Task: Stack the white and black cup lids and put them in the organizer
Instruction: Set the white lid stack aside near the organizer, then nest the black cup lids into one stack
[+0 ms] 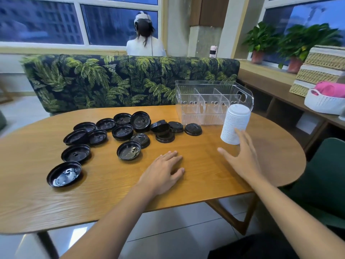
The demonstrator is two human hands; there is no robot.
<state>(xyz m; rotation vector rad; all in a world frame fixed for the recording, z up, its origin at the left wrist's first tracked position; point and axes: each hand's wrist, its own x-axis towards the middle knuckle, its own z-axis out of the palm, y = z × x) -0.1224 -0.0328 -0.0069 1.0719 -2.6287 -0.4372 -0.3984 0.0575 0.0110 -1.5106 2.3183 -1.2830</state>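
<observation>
A tall stack of white cup lids (235, 124) stands upright on the wooden table (112, 199), just in front of the clear plastic organizer (214, 86) with its dividers. Several black lids (128, 150) lie scattered over the table's left and middle, some upside down, a few overlapping. My right hand (242, 157) hovers open with fingers spread, its fingertips at the base of the white stack. My left hand (164, 172) rests flat and open on the table, right of the black lids.
A leaf-patterned sofa (112, 81) runs behind the table, and a person (145, 40) sits beyond it facing away. At right are a shelf with woven baskets (321, 68), a white basket (324, 103), potted plants (261, 42) and a green chair (321, 184).
</observation>
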